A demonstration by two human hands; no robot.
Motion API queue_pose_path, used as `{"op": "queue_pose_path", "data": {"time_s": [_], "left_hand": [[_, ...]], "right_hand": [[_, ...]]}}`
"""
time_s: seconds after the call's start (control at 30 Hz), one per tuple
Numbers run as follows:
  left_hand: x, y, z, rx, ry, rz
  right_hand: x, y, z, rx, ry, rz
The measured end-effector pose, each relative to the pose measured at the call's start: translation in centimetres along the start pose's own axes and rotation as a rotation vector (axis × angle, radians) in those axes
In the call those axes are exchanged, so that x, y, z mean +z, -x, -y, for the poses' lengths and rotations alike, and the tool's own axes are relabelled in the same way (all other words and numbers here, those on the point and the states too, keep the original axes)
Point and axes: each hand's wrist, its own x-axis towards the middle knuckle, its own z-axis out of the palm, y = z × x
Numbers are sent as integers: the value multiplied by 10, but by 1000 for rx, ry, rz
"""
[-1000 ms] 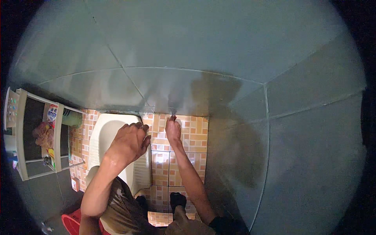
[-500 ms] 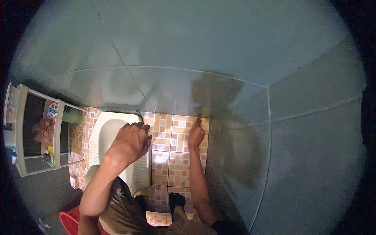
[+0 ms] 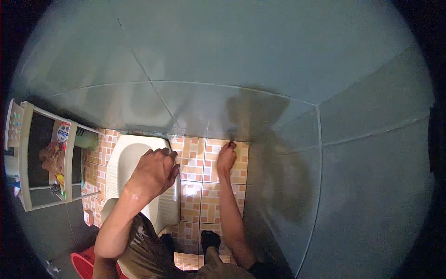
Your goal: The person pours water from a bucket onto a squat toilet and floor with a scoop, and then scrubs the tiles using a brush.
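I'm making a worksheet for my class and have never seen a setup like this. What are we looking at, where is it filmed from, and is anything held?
There is no machine: a person is working barehanded. The left of two head-worn cameras looks down, and its fisheye lens bends straight edges.

The left hand, curled, appears in front of a pale squat toilet set in the tiled floor. The right hand reaches down near where that floor meets the grey-green wall. Nothing clearly shows in either hand; something small could be hidden.

On the left are a light-framed rack and a red container.
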Motion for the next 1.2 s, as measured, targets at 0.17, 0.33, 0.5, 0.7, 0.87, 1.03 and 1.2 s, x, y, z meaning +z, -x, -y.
{"op": "queue_pose_path", "data": {"time_s": [0.17,0.33,0.5,0.7,0.87,1.03,1.2], "left_hand": [[-5,-3,-7,5,18,6],[-6,-3,-9,6,-3,-10],[-2,-2,-2,7,-12,-4],[-5,-6,-11,20,16,-1],[0,-2,-4,15,10,-21],[2,-4,-6,25,28,-19],[6,2,0,63,19,-108]], "right_hand": [[34,24,30,-71,-84,92],[30,36,50,-195,-7,229],[-6,42,58,-193,-135,337],[-27,29,10,-286,-186,245],[-29,28,7,-212,-312,301],[0,27,-17,-126,-522,416],[3,28,-12,-107,-353,429]]}}
